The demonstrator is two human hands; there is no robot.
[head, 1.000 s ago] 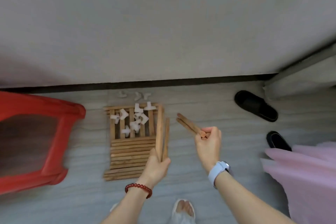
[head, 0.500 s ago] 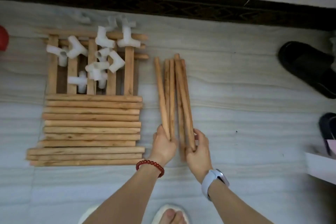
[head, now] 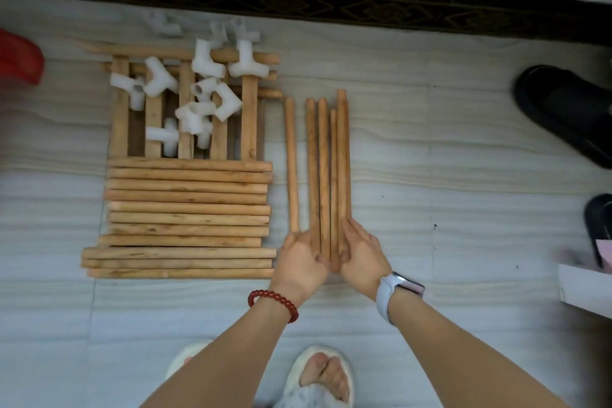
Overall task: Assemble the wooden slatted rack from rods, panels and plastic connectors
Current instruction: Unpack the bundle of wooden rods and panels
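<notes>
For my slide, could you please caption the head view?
Both hands, left hand and right hand, square up loose wooden rods on the floor beside the slatted panels and white connectors.

A home: tiled floor point(head: 463, 175), black slippers point(head: 563, 113), patterned dark skirting point(head: 298, 0).

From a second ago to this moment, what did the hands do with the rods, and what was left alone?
A second ago each hand held rods in the air. Now the rods lie side by side on the floor, one rod slightly apart at the left. The left hand and right hand press their near ends together with fairly straight fingers. The slatted panels and white connectors stayed put.
</notes>
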